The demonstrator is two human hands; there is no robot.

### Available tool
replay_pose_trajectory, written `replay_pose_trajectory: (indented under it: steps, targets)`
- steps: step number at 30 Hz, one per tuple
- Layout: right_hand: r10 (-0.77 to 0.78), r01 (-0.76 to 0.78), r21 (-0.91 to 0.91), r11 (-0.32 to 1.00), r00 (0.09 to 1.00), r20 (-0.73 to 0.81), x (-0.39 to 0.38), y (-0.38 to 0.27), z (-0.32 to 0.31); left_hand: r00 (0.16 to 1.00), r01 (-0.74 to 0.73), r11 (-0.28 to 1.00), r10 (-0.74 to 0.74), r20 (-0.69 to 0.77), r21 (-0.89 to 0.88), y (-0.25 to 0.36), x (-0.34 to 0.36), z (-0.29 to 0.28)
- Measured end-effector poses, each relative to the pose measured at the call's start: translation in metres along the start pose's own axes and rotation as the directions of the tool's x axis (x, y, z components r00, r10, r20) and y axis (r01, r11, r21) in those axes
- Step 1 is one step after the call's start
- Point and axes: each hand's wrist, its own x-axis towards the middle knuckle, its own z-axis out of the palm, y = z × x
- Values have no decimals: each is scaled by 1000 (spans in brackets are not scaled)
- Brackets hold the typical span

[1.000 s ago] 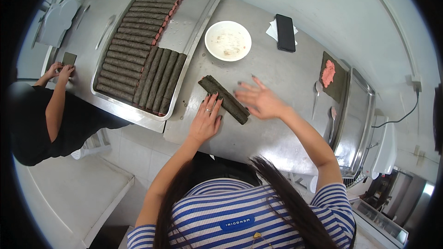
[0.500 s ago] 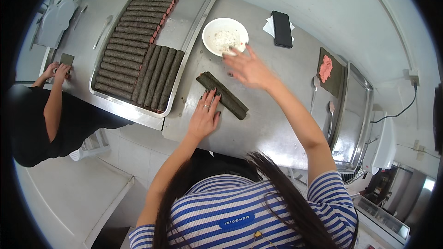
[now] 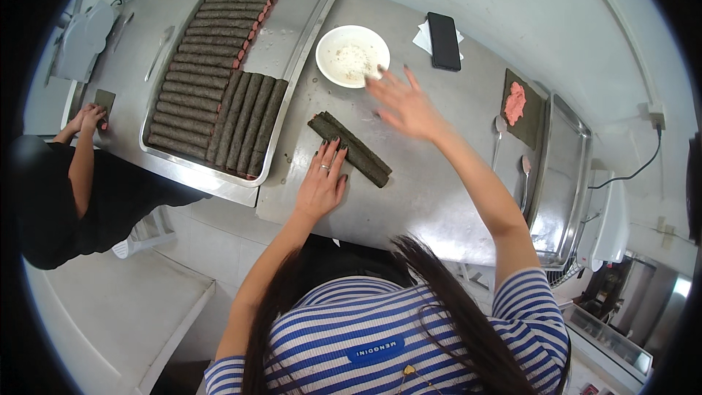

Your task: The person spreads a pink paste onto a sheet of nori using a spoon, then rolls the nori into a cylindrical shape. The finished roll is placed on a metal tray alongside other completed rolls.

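A dark green seaweed roll [image 3: 368, 164], with a loose flap along one side, lies slantwise on the metal table. Resting on its near side is my left hand [image 3: 316, 183], fingers stretched out and a ring on one of them. My right hand [image 3: 411, 108] hovers over the table with its fingers spread and somewhat blurred, holding nothing visible. Its fingertips are by the near right rim of a white bowl [image 3: 322, 66], which has whitish, pasty matter in it.
Left, a large metal tray [image 3: 307, 11] holds many seaweed rolls with pink filling. A phone [image 3: 443, 42] lies on white paper at the back. Right are a seaweed sheet with pink paste [image 3: 515, 104], two spoons and another tray [image 3: 561, 168]. A co-worker's hands [image 3: 89, 118] handle seaweed at far left.
My right hand has moved slightly right, away from the bowl. My left hand stays on the roll. The co-worker's hands have shifted on their seaweed sheet, and the view has shifted slightly.
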Motion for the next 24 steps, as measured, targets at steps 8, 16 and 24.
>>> replay_pose_trajectory:
  steps: [8, 16, 24]
  targets:
    - [141, -138, -31, 990, 958, 250, 52, 26, 21, 1000, -20, 1000, 20, -12, 8, 1, 4, 2]
    - [-161, 68, 254, 965, 917, 365, -88, -44, 20, 999, -25, 999, 25, -20, -21, 1, 3, 0]
    - [-57, -46, 191, 980, 865, 499, -129, -51, -7, 1000, -16, 1000, 16, -1, -9, 0, 4, 0]
